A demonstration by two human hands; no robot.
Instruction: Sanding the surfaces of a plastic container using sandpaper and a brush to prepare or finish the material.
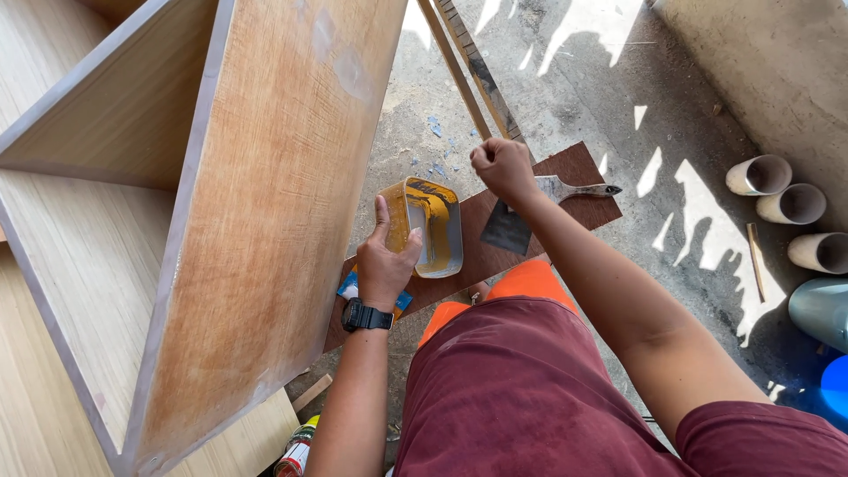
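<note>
I crouch on a concrete floor (pixel 609 79), my maroon shorts (pixel 530 389) filling the near edge of the view and a spray can (pixel 299 455) lying by my left elbow. My left hand (pixel 386 261), a black watch (pixel 366 316) on its wrist, grips the near side of a plastic tub (pixel 433 225) streaked with yellow glue, thumb against its wall. The tub stands on a dark brown board (pixel 495 256) laid flat on the floor. Beside it on the board lies a dark flat scraper (pixel 507 230). My right hand (pixel 501 165) is clenched in a fist just above a paintbrush (pixel 565 188), which rests at the board's far edge; whether the fist holds anything I cannot tell. To my left a large wooden cabinet (pixel 274 194) stands tilted, its side panel stained. Farther right, pale pipe ends (pixel 791 203) lie against the wall.
</note>
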